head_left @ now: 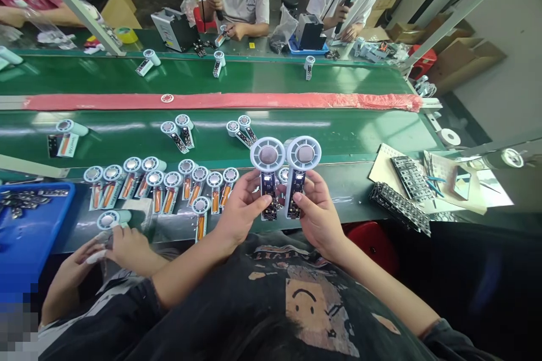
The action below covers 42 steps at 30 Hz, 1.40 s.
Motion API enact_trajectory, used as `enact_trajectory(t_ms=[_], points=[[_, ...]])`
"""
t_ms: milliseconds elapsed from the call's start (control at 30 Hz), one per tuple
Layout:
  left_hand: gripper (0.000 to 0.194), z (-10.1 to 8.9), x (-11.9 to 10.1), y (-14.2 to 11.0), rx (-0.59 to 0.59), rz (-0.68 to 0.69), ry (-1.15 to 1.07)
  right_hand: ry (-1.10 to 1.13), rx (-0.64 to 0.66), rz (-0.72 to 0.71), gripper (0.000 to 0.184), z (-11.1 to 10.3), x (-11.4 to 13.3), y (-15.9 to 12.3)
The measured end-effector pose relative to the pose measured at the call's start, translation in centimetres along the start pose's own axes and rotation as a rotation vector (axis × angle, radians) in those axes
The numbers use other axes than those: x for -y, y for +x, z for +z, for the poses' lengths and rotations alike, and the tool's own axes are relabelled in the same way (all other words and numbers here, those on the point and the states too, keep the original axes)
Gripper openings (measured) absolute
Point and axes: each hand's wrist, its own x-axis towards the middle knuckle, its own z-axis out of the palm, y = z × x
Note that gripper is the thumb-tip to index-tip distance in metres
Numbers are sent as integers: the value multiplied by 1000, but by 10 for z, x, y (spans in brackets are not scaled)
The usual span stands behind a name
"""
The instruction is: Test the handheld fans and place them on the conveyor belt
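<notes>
My left hand grips the handle of a white hand-fan half with a round head and an exposed circuit board. My right hand grips a second fan half just like it. Both are held upright, side by side and touching, above the near edge of the green conveyor belt. Left of my hands, several more fan halves with orange batteries lie in rows on the belt.
A co-worker's hands rest at the belt's edge on my left, beside a blue tray of small parts. Stacked black circuit panels and cardboard lie to the right. Two people work across the belt. A red strip divides the belt.
</notes>
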Motion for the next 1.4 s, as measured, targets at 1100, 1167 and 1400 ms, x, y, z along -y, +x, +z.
enact_trajectory(t_ms=[1100,1167,1400], points=[[61,-6,-1,-2,18,25,-21,-114,36,-38,56,3,-6,-10],[61,-6,0,0,-3,19,-32,-204,70,-80,62,1,-12,-11],[67,11,28,2,-144,-22,-89,-860,87,-228,81,-11,-26,-12]])
